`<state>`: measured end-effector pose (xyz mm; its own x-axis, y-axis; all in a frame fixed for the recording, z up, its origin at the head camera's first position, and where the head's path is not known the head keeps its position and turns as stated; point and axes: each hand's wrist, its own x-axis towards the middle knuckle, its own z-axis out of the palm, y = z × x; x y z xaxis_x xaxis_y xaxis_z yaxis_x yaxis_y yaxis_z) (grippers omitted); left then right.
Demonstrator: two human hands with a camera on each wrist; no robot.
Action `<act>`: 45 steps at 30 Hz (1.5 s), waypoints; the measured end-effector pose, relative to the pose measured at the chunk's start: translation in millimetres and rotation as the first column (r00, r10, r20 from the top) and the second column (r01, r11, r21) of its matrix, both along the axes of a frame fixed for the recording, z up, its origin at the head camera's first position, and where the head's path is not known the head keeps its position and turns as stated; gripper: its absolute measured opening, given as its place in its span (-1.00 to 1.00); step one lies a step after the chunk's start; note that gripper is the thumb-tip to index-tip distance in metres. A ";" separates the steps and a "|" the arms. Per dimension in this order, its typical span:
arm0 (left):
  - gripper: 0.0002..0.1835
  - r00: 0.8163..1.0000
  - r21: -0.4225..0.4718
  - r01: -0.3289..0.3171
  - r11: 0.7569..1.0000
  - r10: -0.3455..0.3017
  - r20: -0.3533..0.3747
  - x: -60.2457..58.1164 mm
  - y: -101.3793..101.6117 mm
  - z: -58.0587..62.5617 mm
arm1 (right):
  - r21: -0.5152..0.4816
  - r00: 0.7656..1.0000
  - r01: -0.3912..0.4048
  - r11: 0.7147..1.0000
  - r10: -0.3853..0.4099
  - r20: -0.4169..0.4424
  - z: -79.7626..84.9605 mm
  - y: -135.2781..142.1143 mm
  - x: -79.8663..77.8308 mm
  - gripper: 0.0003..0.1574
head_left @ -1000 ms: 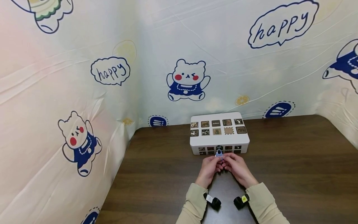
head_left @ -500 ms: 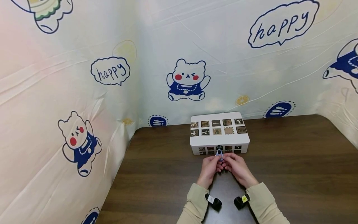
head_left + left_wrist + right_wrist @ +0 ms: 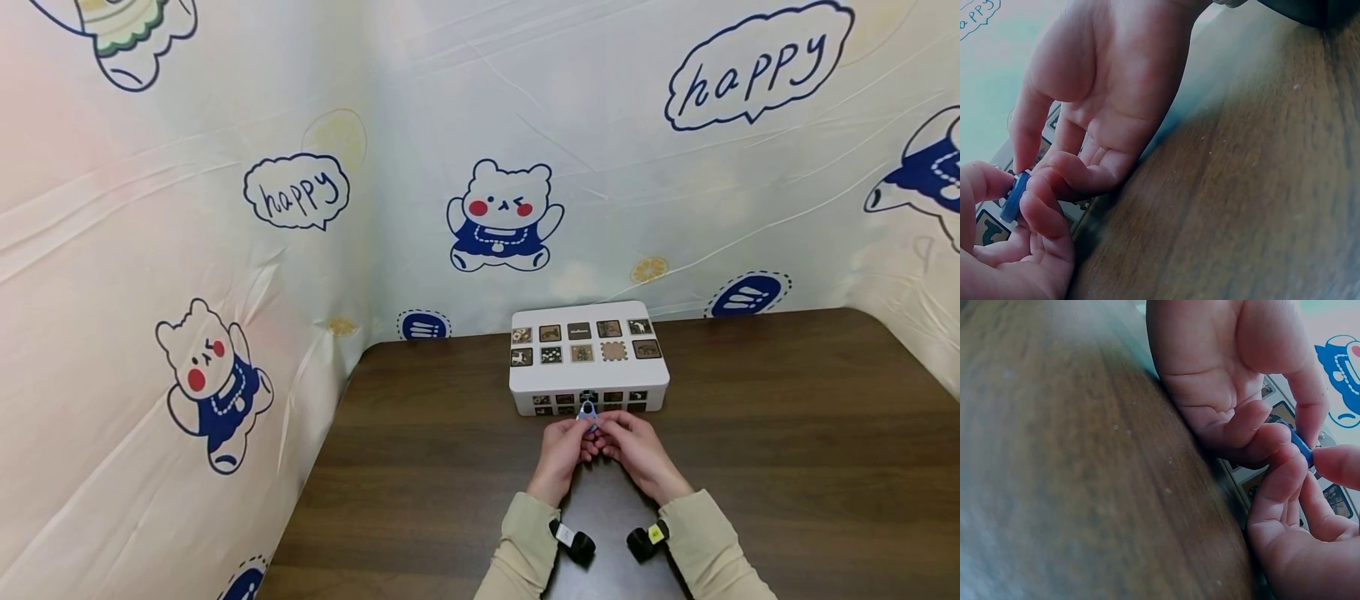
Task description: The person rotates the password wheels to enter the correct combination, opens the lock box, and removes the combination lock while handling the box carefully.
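Note:
A small blue padlock is between my two hands, its shackle pointing up toward the latch on the front of a white box. My left hand pinches the padlock from the left between thumb and fingers. From the right, my right hand pinches it too, fingertips close against the left ones. In the left wrist view the padlock appears edge-on between thumbs and curled fingers. Fingertips cover much of the padlock in the right wrist view.
The box, printed with small brown and black pictures, stands at the back of a dark wooden table. Behind it hangs a pale curtain with cartoon bears. Each wrist carries a black camera, the left one and the right one.
My left wrist has shifted very slightly to the right, and the padlock's tilt differs a little. Both hands keep hold of it in the same spot before the box.

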<state>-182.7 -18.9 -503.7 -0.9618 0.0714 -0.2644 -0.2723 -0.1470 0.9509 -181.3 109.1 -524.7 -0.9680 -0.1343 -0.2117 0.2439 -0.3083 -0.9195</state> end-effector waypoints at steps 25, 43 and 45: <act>-0.79 1.000 0.018 0.019 1.000 -0.019 0.000 -2.5 -1.7 -4.6 | 0.032 0.998 0.004 0.999 -0.006 0.068 2.1 -1.5 -1.3 -0.75; -0.76 0.999 0.022 -0.029 0.999 0.029 0.021 -11.6 2.4 -24.3 | 0.016 0.998 0.004 1.000 -0.005 0.065 4.0 -1.2 -0.9 -0.81; -0.77 0.999 0.015 -0.032 0.999 0.032 0.017 -12.0 2.9 -26.4 | 0.017 0.998 0.006 1.000 -0.007 0.066 4.2 -1.3 -0.8 -0.82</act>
